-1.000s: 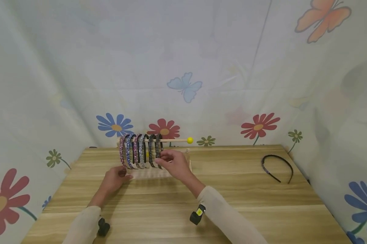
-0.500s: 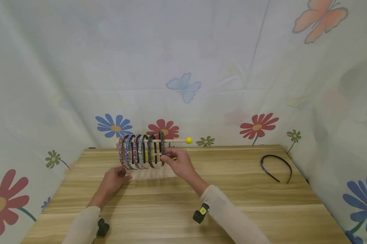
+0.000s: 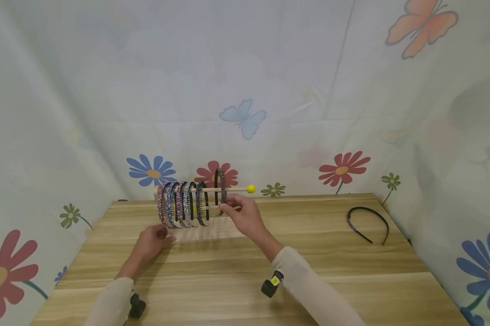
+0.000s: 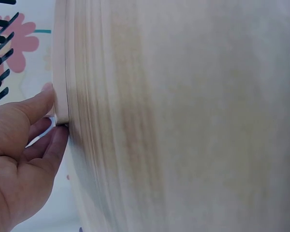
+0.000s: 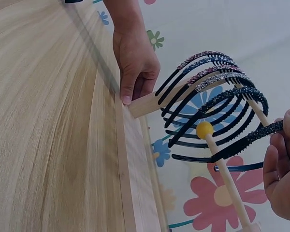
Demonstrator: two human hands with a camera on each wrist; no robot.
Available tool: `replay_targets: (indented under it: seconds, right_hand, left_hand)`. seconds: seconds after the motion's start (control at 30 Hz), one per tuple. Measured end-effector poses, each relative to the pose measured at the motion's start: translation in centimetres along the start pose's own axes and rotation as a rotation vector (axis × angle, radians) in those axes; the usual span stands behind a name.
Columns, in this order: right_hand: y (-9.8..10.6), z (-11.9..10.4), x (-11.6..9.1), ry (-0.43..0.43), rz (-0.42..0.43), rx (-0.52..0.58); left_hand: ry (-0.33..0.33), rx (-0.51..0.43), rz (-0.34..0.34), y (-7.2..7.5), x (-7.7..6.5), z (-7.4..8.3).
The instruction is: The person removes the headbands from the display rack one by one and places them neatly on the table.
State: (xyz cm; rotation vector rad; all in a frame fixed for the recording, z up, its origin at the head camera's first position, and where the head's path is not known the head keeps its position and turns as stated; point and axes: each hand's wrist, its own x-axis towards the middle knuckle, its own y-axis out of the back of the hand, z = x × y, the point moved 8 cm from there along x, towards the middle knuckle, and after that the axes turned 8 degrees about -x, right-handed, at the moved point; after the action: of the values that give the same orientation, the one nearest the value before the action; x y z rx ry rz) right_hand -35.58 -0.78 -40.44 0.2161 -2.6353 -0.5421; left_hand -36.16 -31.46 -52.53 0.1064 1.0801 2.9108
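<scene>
A black glittery headband (image 3: pixel 223 183) is pinched between the thumb and fingers of my right hand (image 3: pixel 246 217). It stands apart from the row, still around the rods of a wooden headband rack (image 3: pixel 237 189). Several other sparkly headbands (image 3: pixel 187 199), in pink, blue, silver and black, hang side by side toward the rack's left end. At the rack's lower left corner my left hand (image 3: pixel 149 244) holds the base. In the left wrist view its thumb and fingers grip the edge of the wooden base (image 4: pixel 61 96). A yellow ball (image 5: pixel 204 129) caps one rod.
Another black headband (image 3: pixel 368 222) lies on the right side of the wood-grain table (image 3: pixel 220 280). Behind the table hangs a pale cloth (image 3: pixel 179 90) printed with flowers and butterflies. Each sleeve carries a small black wrist camera (image 3: pixel 272 284).
My right hand has drawn the end black headband rightward and slightly up along the rods, widening its gap from the others. My left hand has stayed at the rack's corner.
</scene>
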Motion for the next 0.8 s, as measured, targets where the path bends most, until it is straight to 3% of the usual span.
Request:
replay_targets:
  seconds: [0.67,0.8]
  right_hand:
    - [2.9,-1.3,0.2,0.077,0.062,-0.005]
    - [3.7,-1.3,0.3,0.059,0.068,-0.02]
  left_hand:
    - [0.011,-0.009,-0.005,-0.1,0.1,-0.2]
    - [0.002,-0.001,-0.004,-0.1,0.0,-0.1]
